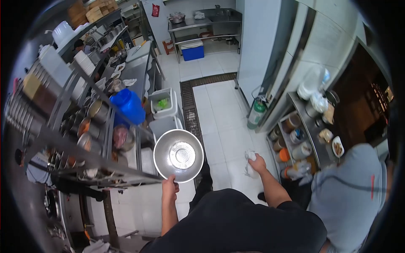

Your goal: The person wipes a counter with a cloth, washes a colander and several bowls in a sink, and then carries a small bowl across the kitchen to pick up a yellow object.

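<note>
Metal bowl in left hand, tiled floor

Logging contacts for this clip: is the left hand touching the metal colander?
Touching. The head view shows the left hand gripping the near rim of the metal colander, thumb over the edge.

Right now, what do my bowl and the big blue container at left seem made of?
The bowl seems silvery metal, probably stainless steel: it is shiny, with bright reflections inside. The blue container seems semi-glossy plastic, judging by its even colour and soft highlights.
</note>
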`<control>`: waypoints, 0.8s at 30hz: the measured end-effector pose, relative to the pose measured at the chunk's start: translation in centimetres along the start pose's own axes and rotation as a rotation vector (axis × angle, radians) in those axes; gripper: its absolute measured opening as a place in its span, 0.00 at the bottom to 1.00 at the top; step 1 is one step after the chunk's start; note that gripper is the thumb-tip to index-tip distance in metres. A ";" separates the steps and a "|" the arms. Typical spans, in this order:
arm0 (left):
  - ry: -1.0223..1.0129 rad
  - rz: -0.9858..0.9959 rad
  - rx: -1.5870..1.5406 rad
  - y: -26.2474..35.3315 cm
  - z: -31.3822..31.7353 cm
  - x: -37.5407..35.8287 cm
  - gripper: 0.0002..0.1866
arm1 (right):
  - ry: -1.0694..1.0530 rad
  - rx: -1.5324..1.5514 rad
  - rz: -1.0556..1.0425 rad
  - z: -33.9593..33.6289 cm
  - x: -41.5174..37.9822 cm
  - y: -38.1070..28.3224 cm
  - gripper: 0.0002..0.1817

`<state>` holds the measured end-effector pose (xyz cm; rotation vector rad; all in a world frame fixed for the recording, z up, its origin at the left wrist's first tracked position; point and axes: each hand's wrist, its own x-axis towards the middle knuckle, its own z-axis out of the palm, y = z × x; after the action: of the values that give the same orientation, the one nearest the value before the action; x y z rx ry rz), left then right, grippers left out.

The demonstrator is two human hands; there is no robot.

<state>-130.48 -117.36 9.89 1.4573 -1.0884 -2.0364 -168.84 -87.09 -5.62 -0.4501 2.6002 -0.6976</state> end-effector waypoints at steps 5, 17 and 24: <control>0.035 0.010 0.059 9.8 7.0 15.0 0.12 | -0.045 -0.128 0.126 -0.2 11.0 -4.2 0.41; -0.113 0.063 0.076 33.9 28.7 48.5 0.14 | -0.533 -0.338 0.745 0.3 26.6 -2.8 0.46; 0.049 -0.034 0.139 42.4 37.4 63.4 0.14 | -0.414 -0.284 0.397 -0.1 64.0 -13.0 0.50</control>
<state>-193.09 -174.73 10.36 1.5953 -1.2131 -1.9710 -221.57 -123.54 -17.87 -0.1281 2.2913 -0.0869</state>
